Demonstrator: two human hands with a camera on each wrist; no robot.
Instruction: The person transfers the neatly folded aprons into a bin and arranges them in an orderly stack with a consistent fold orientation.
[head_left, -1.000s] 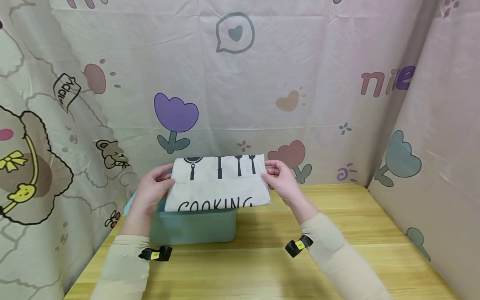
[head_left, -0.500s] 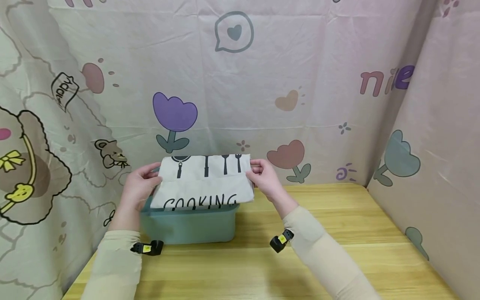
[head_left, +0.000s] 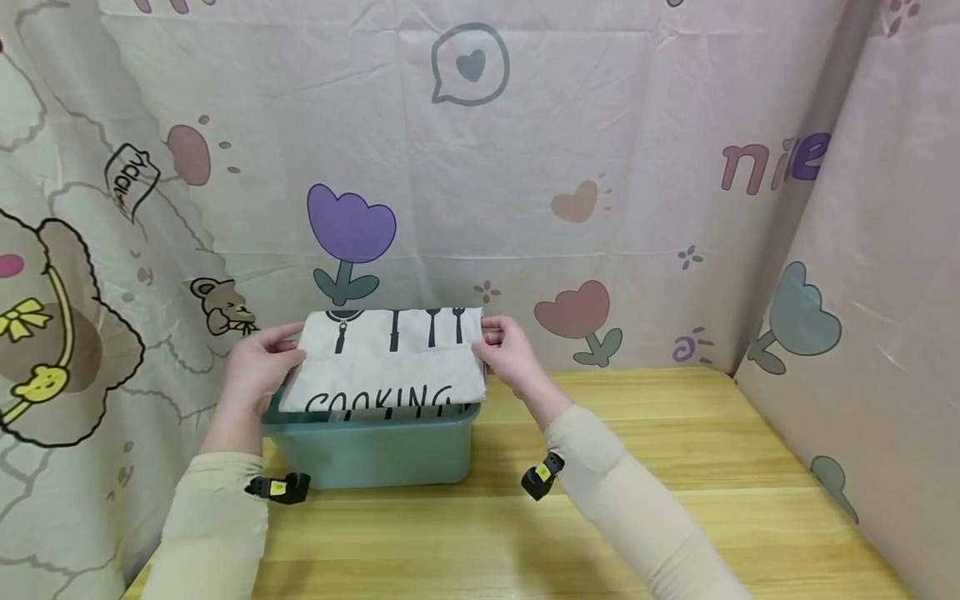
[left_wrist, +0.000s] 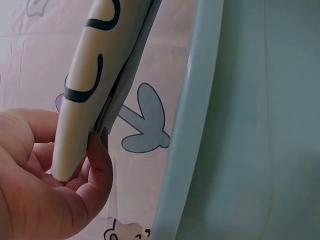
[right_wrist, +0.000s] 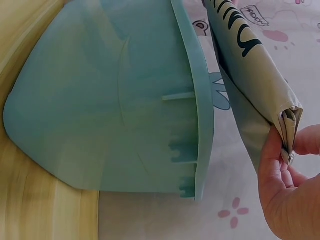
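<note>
A folded white cloth [head_left: 390, 367], printed with dark kitchen utensils and the word COOKING, is held level over a blue-green plastic bin [head_left: 386, 457]. My left hand [head_left: 255, 367] pinches its left edge, thumb on top. At the right edge, my right hand [head_left: 512, 354] pinches it the same way. Seen from the left wrist, fingers curl under the cloth [left_wrist: 100, 65], which is apart from the bin's rim [left_wrist: 182, 130]. In the right wrist view, the cloth's stacked layers [right_wrist: 289, 132] show between thumb and fingers. The cloth hides most of the bin's inside.
The bin stands on a wooden table [head_left: 637, 500], towards its left. Printed curtains [head_left: 480, 167] hang behind and on both sides. Under the cloth's front edge, a strip of similar dark print [head_left: 397, 413] shows; I cannot tell whether it is another fold or another cloth.
Both hands have moved left with the cloth, bringing it from the bin's right part to over its opening. It also looks slightly lower at its front edge relative to the rim.
</note>
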